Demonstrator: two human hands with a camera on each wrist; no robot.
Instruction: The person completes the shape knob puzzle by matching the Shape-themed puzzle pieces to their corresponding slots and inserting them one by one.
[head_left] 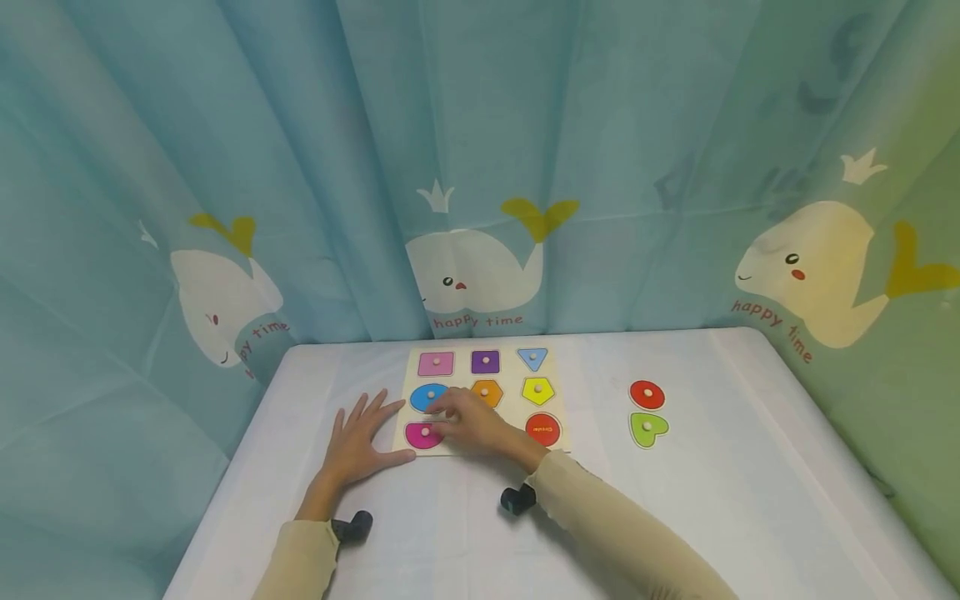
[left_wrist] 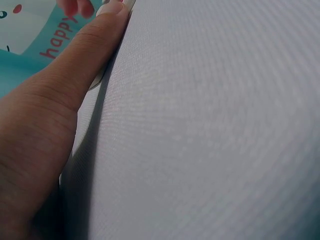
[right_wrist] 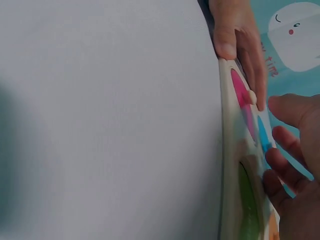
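Note:
A pale wooden shape-puzzle board (head_left: 462, 364) lies on the table, its pieces fitted with small knobs. My left hand (head_left: 354, 446) rests spread at the board's left edge, and in the right wrist view its thumb (right_wrist: 227, 44) touches the corner. Over the lower middle of the board is my right hand (head_left: 476, 423), fingers loosely bent and apart. It is nearest the magenta half-round piece (head_left: 422, 435) and the blue oval piece (head_left: 429, 397); nothing shows in its grasp. Beneath it, a green patch (right_wrist: 247, 200) of the board appears in the right wrist view.
To the right of the board lie a red round piece (head_left: 647, 395) and a green heart piece (head_left: 648, 429). A red circle marking (head_left: 543, 429) without a knob is at the board's lower right. A whale-print curtain (head_left: 480, 167) hangs behind the table.

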